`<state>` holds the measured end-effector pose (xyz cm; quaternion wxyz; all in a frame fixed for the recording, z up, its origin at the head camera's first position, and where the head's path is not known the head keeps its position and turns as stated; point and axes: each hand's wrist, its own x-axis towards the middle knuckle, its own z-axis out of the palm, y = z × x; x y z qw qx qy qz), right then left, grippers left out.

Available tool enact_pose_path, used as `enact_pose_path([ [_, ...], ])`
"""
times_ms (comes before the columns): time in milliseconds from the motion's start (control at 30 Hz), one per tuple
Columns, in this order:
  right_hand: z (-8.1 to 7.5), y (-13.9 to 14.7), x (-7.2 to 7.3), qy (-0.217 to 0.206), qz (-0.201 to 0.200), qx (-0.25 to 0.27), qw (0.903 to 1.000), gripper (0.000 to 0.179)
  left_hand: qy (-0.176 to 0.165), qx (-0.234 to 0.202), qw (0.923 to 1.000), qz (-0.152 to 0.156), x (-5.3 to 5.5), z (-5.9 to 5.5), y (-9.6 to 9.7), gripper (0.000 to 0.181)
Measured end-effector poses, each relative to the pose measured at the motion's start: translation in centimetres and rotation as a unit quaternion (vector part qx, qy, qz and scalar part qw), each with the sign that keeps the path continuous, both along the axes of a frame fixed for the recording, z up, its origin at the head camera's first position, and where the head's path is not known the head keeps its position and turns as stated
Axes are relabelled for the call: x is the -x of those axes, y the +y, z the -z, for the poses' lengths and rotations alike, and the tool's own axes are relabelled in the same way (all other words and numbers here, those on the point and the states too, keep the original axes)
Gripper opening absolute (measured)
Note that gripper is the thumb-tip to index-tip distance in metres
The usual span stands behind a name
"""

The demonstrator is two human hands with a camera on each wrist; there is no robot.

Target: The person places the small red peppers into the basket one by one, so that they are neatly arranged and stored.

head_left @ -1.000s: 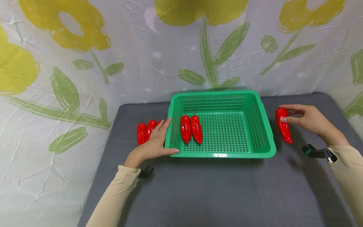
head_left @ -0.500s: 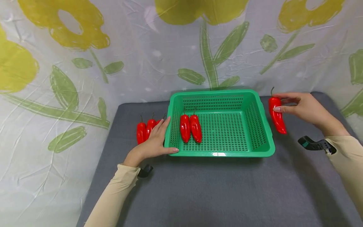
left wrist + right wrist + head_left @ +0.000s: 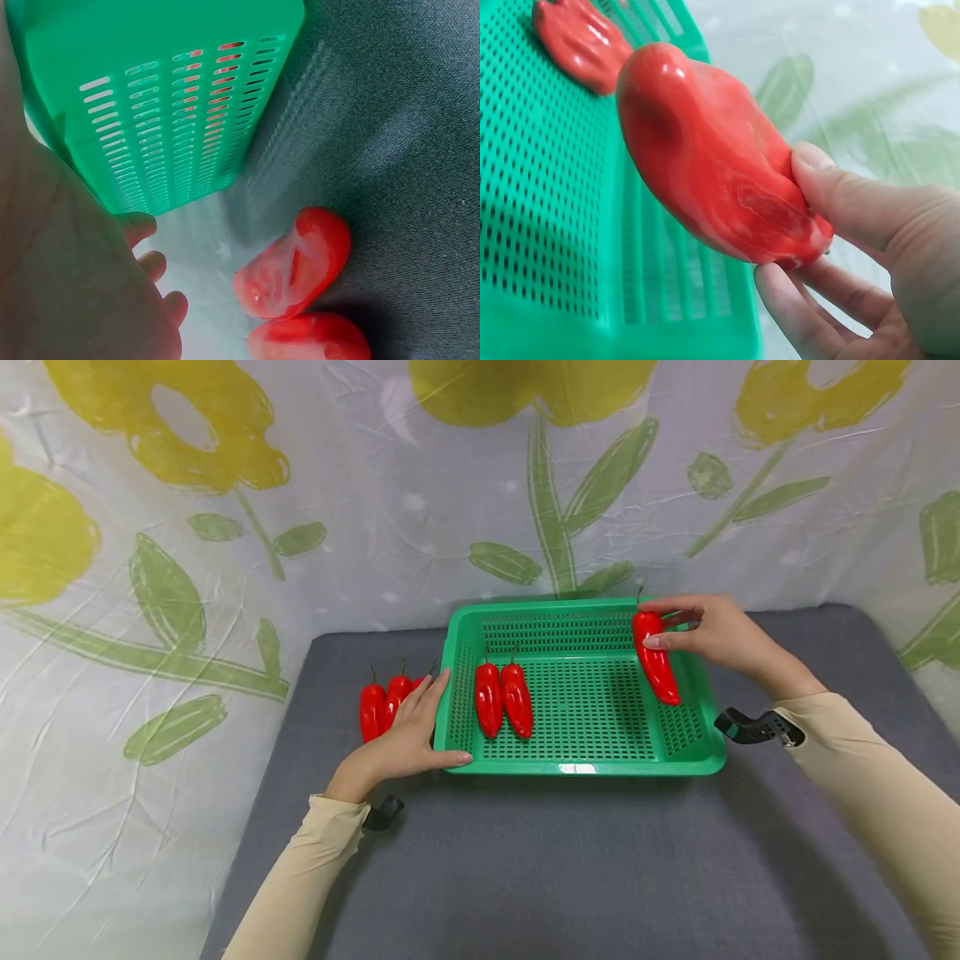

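A red chili pepper hangs over the right part of a green plastic basket, its stem end pinched between the thumb and fingers of my right hand. The right wrist view shows this pepper tilted above the basket's slotted wall. Two more red peppers lie side by side on the basket floor at its left. My left hand rests on the basket's left rim with fingers extended. Left of that hand several red peppers lie on the table, partly hidden by it.
The basket stands on a dark grey tabletop. Right behind the table hangs a pale cloth printed with yellow flowers. In the left wrist view, peppers lie on the table beside the basket's outer wall.
My right hand has lifted the pepper off the table on the right and carried it leftward over the basket. The left hand stays on the rim.
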<state>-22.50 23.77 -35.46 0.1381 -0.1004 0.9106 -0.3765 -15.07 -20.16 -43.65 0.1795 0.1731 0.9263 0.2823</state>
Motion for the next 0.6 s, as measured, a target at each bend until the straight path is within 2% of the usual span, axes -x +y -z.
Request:
enact_pose_path([
  [267, 1.0, -3.2, 0.7, 0.001, -0.029, 0.020, 0.9994, 0.051, -0.001, -0.014, 0.9999, 0.009, -0.3, -0.4, 0.4, 0.122],
  [600, 2.8, -6.5, 1.6, 0.010, -0.063, 0.022, 0.9977, 0.051, 0.011, -0.012, 0.9998, 0.012, -0.2, -0.3, 0.1, 0.121],
])
